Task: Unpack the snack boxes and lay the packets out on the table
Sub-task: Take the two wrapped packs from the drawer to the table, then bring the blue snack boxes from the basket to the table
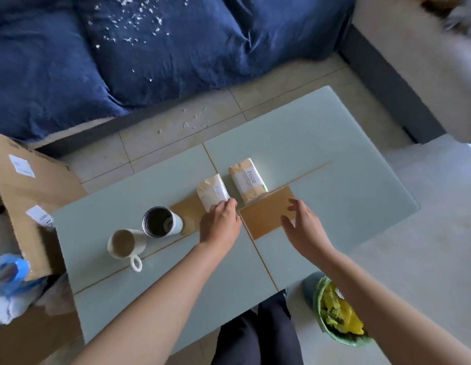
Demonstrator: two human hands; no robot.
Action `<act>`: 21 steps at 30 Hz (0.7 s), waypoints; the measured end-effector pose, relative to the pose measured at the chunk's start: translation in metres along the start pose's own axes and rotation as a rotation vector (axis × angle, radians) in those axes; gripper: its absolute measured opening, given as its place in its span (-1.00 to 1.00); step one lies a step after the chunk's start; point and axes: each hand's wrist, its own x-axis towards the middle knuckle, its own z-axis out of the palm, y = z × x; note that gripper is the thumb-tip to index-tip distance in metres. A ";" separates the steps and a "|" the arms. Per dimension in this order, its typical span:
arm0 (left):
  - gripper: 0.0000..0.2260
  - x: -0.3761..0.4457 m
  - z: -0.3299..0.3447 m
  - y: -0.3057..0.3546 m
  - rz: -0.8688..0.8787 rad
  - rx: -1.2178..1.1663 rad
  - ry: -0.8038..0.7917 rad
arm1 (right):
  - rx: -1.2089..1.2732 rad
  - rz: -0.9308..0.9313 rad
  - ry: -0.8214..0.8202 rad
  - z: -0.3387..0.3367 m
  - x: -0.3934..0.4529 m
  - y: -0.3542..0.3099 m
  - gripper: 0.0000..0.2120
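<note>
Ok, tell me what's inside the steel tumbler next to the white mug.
The steel tumbler is open-topped; only a dark interior with a faint reflection shows. Whether it holds liquid cannot be told. The white mug beside it looks empty.

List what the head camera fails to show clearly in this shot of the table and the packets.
- Left packet: its near end is covered by the left hand; its label is washed out.
- Right packet: small print under "Face" is too small to read.
- Cardboard box: cut off by the left edge, contents unseen.
- Green bag: partly behind the right forearm; contents unclear.
- Top right corner: motion-blurred, unidentifiable.
</note>
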 end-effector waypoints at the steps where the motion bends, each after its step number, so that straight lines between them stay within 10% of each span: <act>1: -0.77 -0.007 -0.003 0.007 0.063 0.034 0.000 | 0.010 0.013 0.020 -0.006 -0.015 0.004 -0.54; 21: -0.69 -0.188 0.038 0.212 1.108 0.429 -0.089 | -0.038 0.415 0.345 -0.027 -0.328 0.172 -0.53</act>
